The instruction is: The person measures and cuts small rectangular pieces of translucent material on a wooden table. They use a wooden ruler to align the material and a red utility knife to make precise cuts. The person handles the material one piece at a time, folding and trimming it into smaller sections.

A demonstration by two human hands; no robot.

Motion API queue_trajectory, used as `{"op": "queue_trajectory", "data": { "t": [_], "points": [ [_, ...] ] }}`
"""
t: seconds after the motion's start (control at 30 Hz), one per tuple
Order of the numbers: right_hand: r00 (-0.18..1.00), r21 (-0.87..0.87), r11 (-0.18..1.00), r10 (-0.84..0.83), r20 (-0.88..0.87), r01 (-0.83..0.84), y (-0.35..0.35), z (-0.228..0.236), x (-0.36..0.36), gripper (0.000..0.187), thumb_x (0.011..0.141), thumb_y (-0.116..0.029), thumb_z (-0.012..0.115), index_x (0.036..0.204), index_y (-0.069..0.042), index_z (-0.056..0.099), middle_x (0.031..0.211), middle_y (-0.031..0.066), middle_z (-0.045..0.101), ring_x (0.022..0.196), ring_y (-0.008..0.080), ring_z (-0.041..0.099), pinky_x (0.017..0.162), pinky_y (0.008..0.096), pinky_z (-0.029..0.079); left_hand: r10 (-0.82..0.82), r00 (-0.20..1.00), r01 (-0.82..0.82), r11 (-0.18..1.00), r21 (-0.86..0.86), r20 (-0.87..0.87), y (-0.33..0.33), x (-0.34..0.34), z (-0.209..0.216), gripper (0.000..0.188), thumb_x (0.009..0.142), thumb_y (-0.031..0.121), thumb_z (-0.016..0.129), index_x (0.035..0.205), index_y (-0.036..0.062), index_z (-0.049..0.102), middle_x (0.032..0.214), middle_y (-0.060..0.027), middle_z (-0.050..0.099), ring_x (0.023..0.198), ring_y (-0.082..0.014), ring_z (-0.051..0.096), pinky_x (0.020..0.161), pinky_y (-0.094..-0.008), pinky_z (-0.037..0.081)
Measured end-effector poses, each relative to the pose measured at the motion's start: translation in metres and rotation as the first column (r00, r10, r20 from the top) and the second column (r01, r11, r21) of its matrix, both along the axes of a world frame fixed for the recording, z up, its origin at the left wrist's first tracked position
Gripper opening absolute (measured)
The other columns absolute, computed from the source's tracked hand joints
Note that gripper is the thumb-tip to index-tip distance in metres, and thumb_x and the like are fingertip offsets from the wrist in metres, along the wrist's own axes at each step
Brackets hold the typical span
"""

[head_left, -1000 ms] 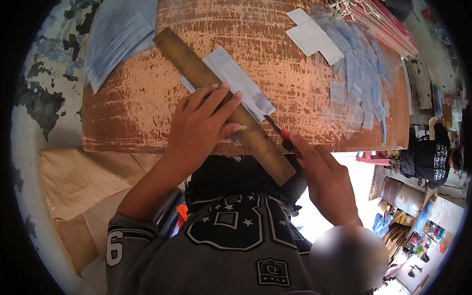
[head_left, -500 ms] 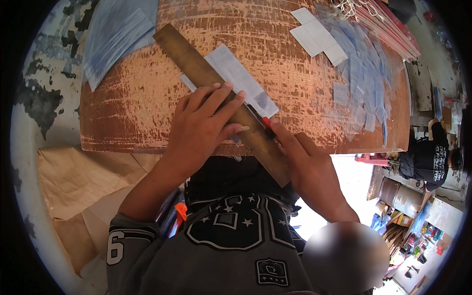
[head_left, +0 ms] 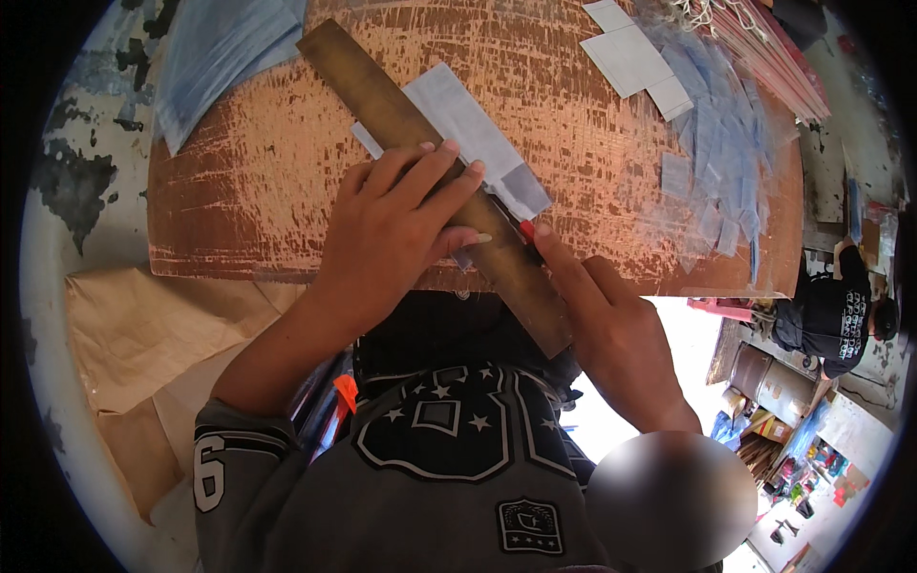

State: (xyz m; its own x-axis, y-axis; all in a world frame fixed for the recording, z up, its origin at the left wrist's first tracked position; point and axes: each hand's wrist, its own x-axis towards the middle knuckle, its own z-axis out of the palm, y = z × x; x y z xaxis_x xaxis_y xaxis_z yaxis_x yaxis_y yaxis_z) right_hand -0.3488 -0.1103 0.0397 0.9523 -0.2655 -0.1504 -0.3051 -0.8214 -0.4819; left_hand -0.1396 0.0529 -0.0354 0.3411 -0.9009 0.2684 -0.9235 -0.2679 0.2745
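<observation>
A long brown straightedge (head_left: 396,115) lies aslant across a translucent grey-blue plastic sheet (head_left: 468,129), which shows on both sides of it. My left hand (head_left: 387,220) presses down on the straightedge near its middle, fingers spread and thumb apart. In my right hand (head_left: 611,315) is a cutter knife (head_left: 526,229) with a red part at its front. Its blade rests along the straightedge's right edge, by the near end of the sheet. My fingers hide most of the knife's handle.
The worn brown table (head_left: 239,210) carries blue plastic sheets (head_left: 224,62) at far left. To the right lie scattered clear pieces (head_left: 721,143), white cards (head_left: 635,62) and red strips with white cords (head_left: 764,57). Brown paper (head_left: 172,329) is below left. A person in black (head_left: 836,310) stands far right.
The whole view has shifted slightly. Against the straightedge, the knife has slid a little toward me along its right edge. My left hand stays pressed in the same place.
</observation>
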Motion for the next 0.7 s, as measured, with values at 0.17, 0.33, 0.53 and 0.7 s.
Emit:
{"op": "queue_trajectory", "data": {
  "t": [0.17, 0.33, 0.53, 0.7],
  "points": [
    [0.993, -0.009, 0.997, 0.078, -0.092, -0.079, -0.003, 0.001, -0.012, 0.084, 0.093, 0.002, 0.071, 0.171, -0.008, 0.041, 0.104, 0.0146, 0.061, 0.078, 0.0360, 0.074, 0.066, 0.0485, 0.060, 0.001, 1.000, -0.001, 1.000, -0.012, 0.007, 0.000, 0.000, -0.003, 0.062, 0.090, 0.044, 0.080, 0.147, 0.0190, 0.072, 0.151, -0.0040, 0.065, 0.137, -0.0294, 0.059, 0.110, -0.0473, 0.046],
    [0.993, -0.021, 0.996, 0.085, -0.086, -0.087, -0.004, 0.000, -0.021, 0.085, 0.092, 0.003, 0.070, 0.171, -0.007, 0.039, 0.109, 0.0155, 0.063, 0.081, 0.0355, 0.074, 0.067, 0.0471, 0.062, -0.003, 1.000, 0.003, 1.000, -0.019, 0.002, -0.001, 0.002, -0.002, 0.062, 0.091, 0.044, 0.080, 0.147, 0.0189, 0.072, 0.152, -0.0045, 0.065, 0.137, -0.0300, 0.059, 0.112, -0.0479, 0.046],
    [0.991, 0.009, 0.996, 0.086, -0.101, -0.086, -0.005, 0.000, -0.034, 0.083, 0.094, 0.003, 0.067, 0.171, -0.006, 0.039, 0.119, 0.0170, 0.064, 0.090, 0.0367, 0.075, 0.069, 0.0464, 0.064, -0.008, 0.999, 0.008, 1.000, -0.004, 0.041, -0.001, 0.002, -0.002, 0.062, 0.091, 0.045, 0.079, 0.147, 0.0184, 0.072, 0.153, -0.0051, 0.065, 0.138, -0.0305, 0.059, 0.112, -0.0480, 0.046],
    [0.985, -0.004, 0.996, 0.083, -0.151, -0.084, -0.005, 0.007, -0.031, 0.082, 0.093, 0.001, 0.068, 0.170, -0.006, 0.040, 0.119, 0.0170, 0.063, 0.094, 0.0365, 0.074, 0.070, 0.0462, 0.064, -0.010, 1.000, 0.010, 1.000, -0.012, 0.015, 0.000, 0.003, -0.002, 0.061, 0.092, 0.046, 0.078, 0.147, 0.0189, 0.072, 0.152, -0.0047, 0.065, 0.138, -0.0299, 0.059, 0.112, -0.0479, 0.046]
  ]
}}
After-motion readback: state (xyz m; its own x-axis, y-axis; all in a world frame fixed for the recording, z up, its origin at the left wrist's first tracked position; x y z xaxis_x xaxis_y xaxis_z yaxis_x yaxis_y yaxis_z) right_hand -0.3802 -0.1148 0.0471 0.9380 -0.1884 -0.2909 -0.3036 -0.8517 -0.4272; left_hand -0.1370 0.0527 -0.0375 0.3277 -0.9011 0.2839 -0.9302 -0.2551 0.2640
